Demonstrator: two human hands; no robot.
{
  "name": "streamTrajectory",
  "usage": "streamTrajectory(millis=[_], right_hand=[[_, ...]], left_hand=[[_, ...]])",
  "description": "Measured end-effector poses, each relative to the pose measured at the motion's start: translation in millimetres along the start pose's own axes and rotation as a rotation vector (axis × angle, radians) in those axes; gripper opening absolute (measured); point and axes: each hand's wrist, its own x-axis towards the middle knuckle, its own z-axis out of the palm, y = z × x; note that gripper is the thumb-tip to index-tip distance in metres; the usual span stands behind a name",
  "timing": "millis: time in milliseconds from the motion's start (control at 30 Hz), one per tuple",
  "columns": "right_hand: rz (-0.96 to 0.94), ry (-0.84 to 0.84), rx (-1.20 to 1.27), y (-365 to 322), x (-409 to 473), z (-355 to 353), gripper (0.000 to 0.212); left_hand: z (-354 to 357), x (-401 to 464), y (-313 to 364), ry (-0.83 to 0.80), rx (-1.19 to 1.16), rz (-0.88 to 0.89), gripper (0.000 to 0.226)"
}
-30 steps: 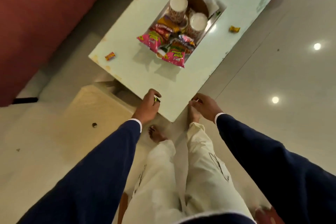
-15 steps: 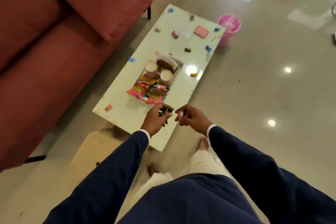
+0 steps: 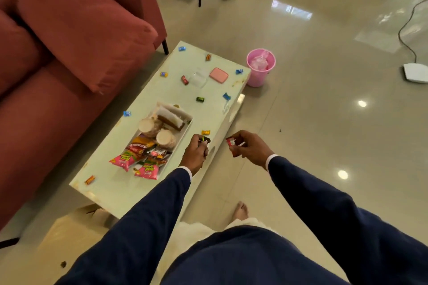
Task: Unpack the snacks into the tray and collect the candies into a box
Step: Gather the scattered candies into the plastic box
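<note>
1. Both hands now apart, raised from the table edge.
2. Left hand (image 3: 196, 152): pinches green candy (image 3: 205, 139) above table (image 3: 111, 187).
3. Right hand (image 3: 249, 147): pinches red candy (image 3: 230, 141) over floor.
4. Tray (image 3: 183, 137): on table, holding snacks.

Dark navy jacket sleeves (image 3: 143, 222) with white shirt cuffs (image 3: 271, 160) showing at the wrists were worn, with cream trousers (image 3: 240, 223) and a bare foot (image 3: 240, 211).
</note>
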Motion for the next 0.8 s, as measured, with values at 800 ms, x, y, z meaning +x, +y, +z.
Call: streamTrajectory(millis=[800], right_hand=[[0.003,-0.21,-0.365,-60,380,-141,0.023]], left_hand=[[12,324,106,0.398,-0.159,-0.191,0.015]])
